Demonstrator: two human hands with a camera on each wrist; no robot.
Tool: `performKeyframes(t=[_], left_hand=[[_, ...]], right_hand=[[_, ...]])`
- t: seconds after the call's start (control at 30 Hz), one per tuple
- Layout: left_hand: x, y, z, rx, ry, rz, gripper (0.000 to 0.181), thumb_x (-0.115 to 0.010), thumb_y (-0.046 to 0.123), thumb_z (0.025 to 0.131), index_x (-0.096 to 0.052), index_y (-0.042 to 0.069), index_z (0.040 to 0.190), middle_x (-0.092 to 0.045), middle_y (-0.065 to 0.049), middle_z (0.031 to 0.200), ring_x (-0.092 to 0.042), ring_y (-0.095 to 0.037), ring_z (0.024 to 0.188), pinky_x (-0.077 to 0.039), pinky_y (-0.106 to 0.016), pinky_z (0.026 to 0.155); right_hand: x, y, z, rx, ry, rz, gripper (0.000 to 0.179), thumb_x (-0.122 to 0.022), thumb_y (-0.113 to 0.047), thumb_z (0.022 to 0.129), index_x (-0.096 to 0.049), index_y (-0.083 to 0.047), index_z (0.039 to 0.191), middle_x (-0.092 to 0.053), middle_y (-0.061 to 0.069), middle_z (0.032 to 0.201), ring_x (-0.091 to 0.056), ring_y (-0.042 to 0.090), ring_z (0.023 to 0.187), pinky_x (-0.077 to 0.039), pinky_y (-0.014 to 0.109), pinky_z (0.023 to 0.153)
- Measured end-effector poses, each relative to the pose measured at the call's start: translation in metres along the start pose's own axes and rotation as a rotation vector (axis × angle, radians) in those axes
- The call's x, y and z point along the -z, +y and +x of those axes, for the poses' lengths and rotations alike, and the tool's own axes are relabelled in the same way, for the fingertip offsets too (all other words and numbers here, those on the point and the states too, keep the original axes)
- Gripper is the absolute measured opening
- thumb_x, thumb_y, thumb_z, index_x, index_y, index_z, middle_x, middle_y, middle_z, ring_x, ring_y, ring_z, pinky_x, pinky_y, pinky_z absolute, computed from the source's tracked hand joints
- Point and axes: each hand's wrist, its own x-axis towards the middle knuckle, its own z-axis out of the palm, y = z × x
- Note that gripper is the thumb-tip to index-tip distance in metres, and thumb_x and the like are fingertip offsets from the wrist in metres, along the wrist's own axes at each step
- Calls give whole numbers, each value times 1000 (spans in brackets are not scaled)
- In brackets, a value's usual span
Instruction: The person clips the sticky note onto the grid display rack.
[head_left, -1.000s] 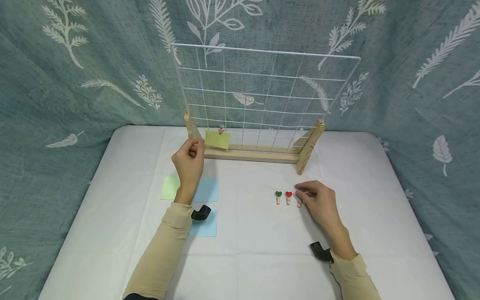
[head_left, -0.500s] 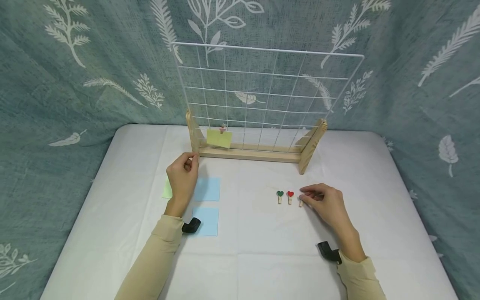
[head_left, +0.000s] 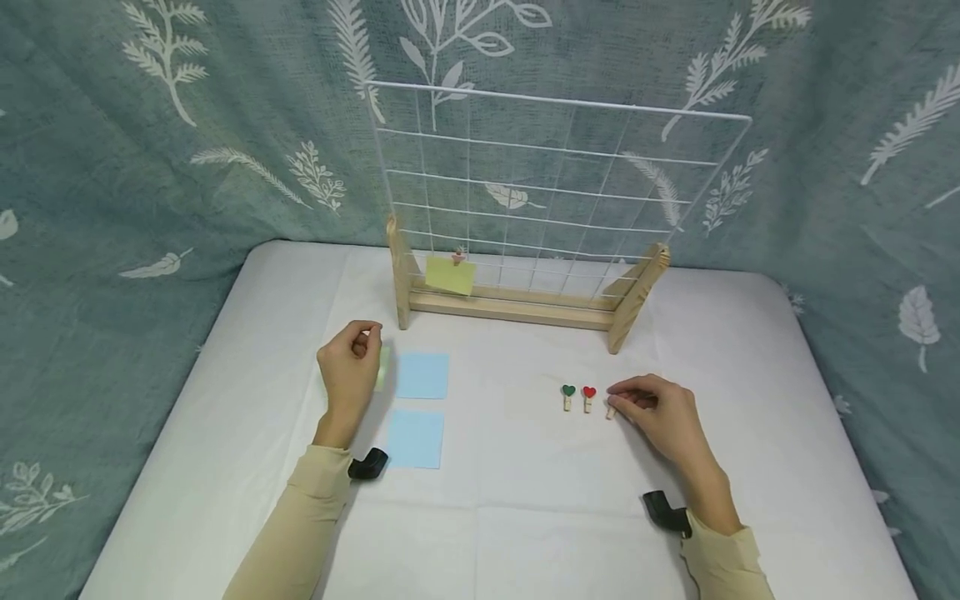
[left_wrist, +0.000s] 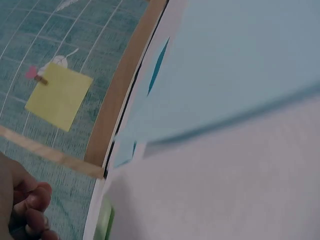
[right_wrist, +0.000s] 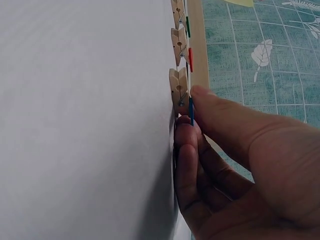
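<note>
My right hand (head_left: 658, 415) pinches a small wooden clothespin (right_wrist: 179, 89) by its blue end; its tail still lies at table level. Beside it are two more clothespins, one with a red heart (head_left: 588, 393) and one with a green heart (head_left: 567, 391). My left hand (head_left: 350, 365) hovers over a light-green sticky note (head_left: 384, 368), partly hiding it. Loosely curled, its fingers (left_wrist: 36, 204) hold nothing that shows. On the white wire grid (head_left: 558, 150) hangs a yellow sticky note (head_left: 450, 276), clipped by a pink clothespin (head_left: 458, 256).
Two light-blue sticky notes (head_left: 422, 376) lie one below the other, right of my left hand. The grid stands in a wooden base (head_left: 513, 312) at the back of the white-covered table (head_left: 525, 533). Behind it hangs a green leaf-patterned curtain (head_left: 247, 75).
My left hand has drawn back from beside the yellow note, toward me and left, to over the green note. The right hand stays at the blue clothespin. The head view has shifted slightly.
</note>
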Motion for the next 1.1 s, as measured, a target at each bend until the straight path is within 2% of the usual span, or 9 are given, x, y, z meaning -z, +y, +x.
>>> performKeyframes(t=[0.13, 0.33, 0.4, 0.6, 0.7, 0.87, 0.97, 1.1], left_hand=[[10, -8, -4, 52, 12, 12, 10, -71, 3, 97, -79, -1, 92, -67, -11, 65, -54, -16, 53, -37, -10, 54], [25, -23, -10, 187, 17, 86, 12, -72, 7, 97, -80, 0, 92, -69, -13, 69, -52, -13, 56, -35, -12, 54], [27, -25, -10, 215, 15, 110, 12, -73, 7, 97, -80, -1, 93, -70, -13, 72, -52, -14, 58, -35, -15, 56], [33, -26, -9, 232, -9, 155, 12, -78, 10, 93, -79, -2, 97, -69, -17, 82, -58, -26, 68, -39, -30, 71], [35, -24, -8, 257, -34, 187, 25, -85, 15, 88, -77, -2, 104, -66, -17, 87, -57, -31, 75, -39, -36, 77], [37, -23, -12, 296, -114, 257, 42, -93, 20, 81, -74, -2, 112, -61, -18, 98, -55, -33, 86, -40, -45, 82], [37, -23, -13, 298, -150, 269, 43, -94, 19, 80, -74, -1, 111, -61, -17, 102, -57, -35, 90, -42, -49, 84], [35, -24, -13, 295, -150, 259, 39, -94, 15, 79, -74, -1, 107, -63, -18, 100, -59, -35, 90, -42, -50, 84]], right_hand=[[2, 2, -2, 23, -11, 4, 16, -88, -12, 87, -82, -11, 102, -75, 1, 87, -63, 9, 73, -48, 11, 65], [5, 2, -1, 34, -44, 36, 21, -89, -11, 85, -81, -10, 105, -74, 3, 89, -63, 10, 75, -49, 11, 67], [5, 2, -1, 28, -50, 45, 21, -89, -11, 85, -80, -9, 105, -73, 3, 89, -63, 9, 76, -49, 11, 68], [3, 1, -2, 12, -61, 51, 21, -88, -11, 86, -79, -8, 105, -72, 5, 91, -62, 8, 77, -48, 10, 69], [6, 0, 1, 5, -68, 54, 20, -88, -12, 87, -78, -8, 105, -72, 4, 91, -62, 9, 78, -48, 10, 70], [8, -1, -2, -34, -98, 80, 19, -86, -14, 89, -76, -8, 104, -71, 4, 91, -63, 8, 79, -48, 11, 71], [8, -1, -5, -53, -106, 99, 19, -86, -17, 90, -75, -9, 103, -70, 4, 90, -63, 8, 77, -48, 12, 69], [8, -1, -6, -68, -103, 110, 19, -87, -19, 88, -75, -10, 100, -70, 3, 86, -61, 8, 73, -47, 14, 65]])
